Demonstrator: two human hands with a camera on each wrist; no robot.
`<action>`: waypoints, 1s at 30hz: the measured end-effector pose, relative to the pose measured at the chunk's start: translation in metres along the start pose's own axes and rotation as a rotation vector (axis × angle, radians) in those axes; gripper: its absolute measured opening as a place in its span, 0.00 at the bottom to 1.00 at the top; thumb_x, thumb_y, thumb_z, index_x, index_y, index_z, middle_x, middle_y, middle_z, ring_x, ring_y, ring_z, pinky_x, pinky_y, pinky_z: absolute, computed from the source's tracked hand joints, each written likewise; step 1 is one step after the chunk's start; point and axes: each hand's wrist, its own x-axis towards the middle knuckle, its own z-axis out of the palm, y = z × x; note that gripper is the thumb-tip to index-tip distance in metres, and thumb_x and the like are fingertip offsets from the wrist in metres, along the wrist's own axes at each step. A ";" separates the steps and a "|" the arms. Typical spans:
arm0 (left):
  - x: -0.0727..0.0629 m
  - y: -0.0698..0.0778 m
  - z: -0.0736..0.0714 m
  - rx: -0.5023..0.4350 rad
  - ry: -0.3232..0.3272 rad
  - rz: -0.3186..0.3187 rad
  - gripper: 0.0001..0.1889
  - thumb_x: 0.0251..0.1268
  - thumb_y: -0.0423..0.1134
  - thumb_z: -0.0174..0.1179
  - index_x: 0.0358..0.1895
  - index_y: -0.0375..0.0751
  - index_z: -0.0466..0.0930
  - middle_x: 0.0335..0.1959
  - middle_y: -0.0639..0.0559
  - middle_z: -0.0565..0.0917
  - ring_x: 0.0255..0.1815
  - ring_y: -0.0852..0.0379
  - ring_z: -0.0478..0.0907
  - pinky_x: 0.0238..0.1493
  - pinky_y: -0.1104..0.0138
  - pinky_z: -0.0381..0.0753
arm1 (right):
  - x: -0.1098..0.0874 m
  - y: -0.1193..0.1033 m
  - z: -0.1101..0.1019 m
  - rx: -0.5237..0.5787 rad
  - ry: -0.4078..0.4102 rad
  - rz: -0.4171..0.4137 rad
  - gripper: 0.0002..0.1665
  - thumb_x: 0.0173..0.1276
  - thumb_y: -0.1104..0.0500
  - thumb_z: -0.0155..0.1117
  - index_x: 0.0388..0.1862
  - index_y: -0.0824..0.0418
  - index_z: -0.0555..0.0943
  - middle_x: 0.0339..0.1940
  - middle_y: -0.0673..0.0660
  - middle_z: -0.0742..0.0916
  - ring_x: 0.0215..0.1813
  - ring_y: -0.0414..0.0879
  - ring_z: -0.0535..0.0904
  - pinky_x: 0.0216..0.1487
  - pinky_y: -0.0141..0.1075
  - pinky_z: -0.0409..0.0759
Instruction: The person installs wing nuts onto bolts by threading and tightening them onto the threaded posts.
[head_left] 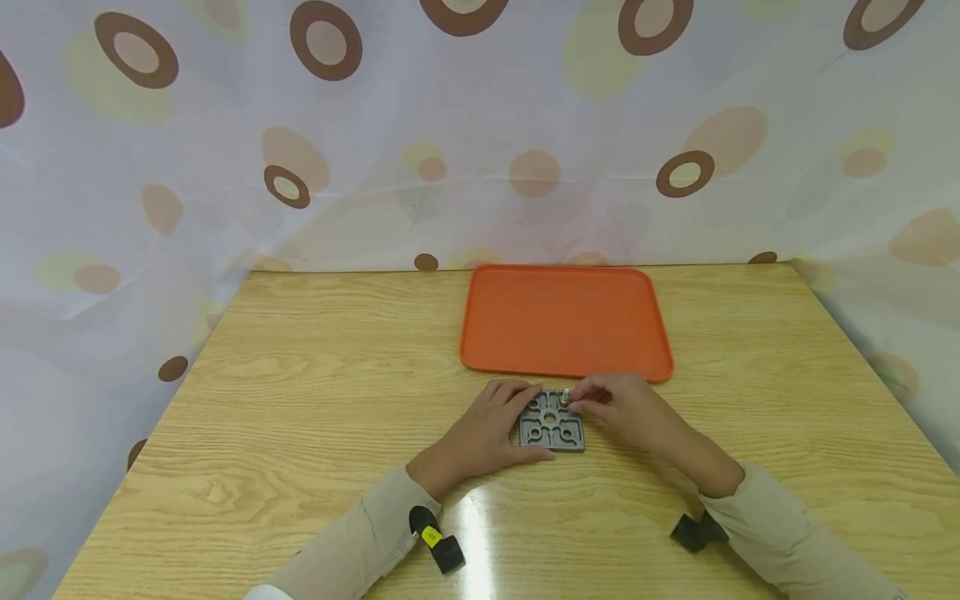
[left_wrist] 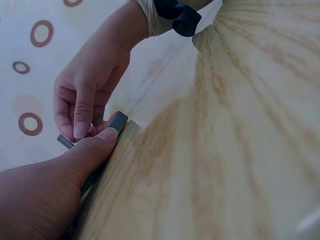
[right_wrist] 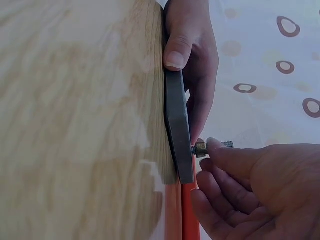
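A square grey metal plate (head_left: 553, 431) with several round holes lies on the table. My left hand (head_left: 487, 429) grips it from the left, fingers at the far edge and thumb at the near one. At the plate's far right corner stands a threaded bolt (right_wrist: 228, 144) with a brass-coloured nut (right_wrist: 200, 149) near the plate. My right hand (head_left: 630, 408) pinches the bolt beside the nut between thumb and forefinger, its other fingers loosely curled. In the left wrist view, the right fingers hide the bolt.
An orange tray (head_left: 566, 325) lies just behind the plate and hands. The wooden table (head_left: 337, 375) extends to both sides. A patterned curtain (head_left: 465, 208) hangs along its back and sides. Both sleeved wrists carry black camera mounts.
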 end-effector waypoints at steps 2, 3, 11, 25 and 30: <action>0.000 0.000 -0.001 0.001 0.001 -0.001 0.49 0.49 0.75 0.50 0.72 0.49 0.55 0.64 0.57 0.62 0.61 0.59 0.56 0.61 0.64 0.61 | 0.000 0.000 0.000 0.010 -0.001 0.008 0.06 0.60 0.58 0.67 0.35 0.57 0.82 0.30 0.45 0.83 0.35 0.39 0.79 0.39 0.34 0.78; 0.000 0.000 -0.001 0.003 0.002 -0.002 0.49 0.49 0.75 0.50 0.72 0.50 0.55 0.64 0.57 0.62 0.61 0.60 0.56 0.61 0.64 0.61 | 0.000 0.000 0.000 0.017 0.000 0.012 0.08 0.60 0.58 0.67 0.37 0.58 0.82 0.31 0.46 0.84 0.35 0.39 0.79 0.39 0.34 0.78; 0.000 0.000 -0.002 0.007 -0.002 -0.001 0.49 0.49 0.75 0.50 0.72 0.49 0.55 0.64 0.57 0.62 0.61 0.59 0.57 0.61 0.63 0.61 | 0.001 -0.002 0.002 0.060 0.014 -0.015 0.19 0.58 0.58 0.69 0.48 0.63 0.80 0.43 0.54 0.84 0.42 0.46 0.80 0.42 0.36 0.78; 0.000 0.001 -0.003 0.006 -0.001 0.003 0.49 0.49 0.75 0.50 0.72 0.49 0.56 0.64 0.57 0.62 0.61 0.59 0.56 0.61 0.64 0.62 | -0.001 -0.001 0.005 0.064 -0.012 -0.028 0.22 0.60 0.55 0.67 0.52 0.63 0.78 0.46 0.53 0.82 0.45 0.48 0.78 0.43 0.36 0.78; -0.001 0.001 -0.002 -0.004 0.004 0.000 0.49 0.49 0.75 0.50 0.71 0.49 0.56 0.64 0.57 0.62 0.61 0.59 0.57 0.61 0.64 0.62 | -0.001 -0.002 0.004 0.047 0.005 0.008 0.20 0.60 0.55 0.67 0.50 0.62 0.80 0.44 0.52 0.82 0.44 0.47 0.79 0.43 0.37 0.78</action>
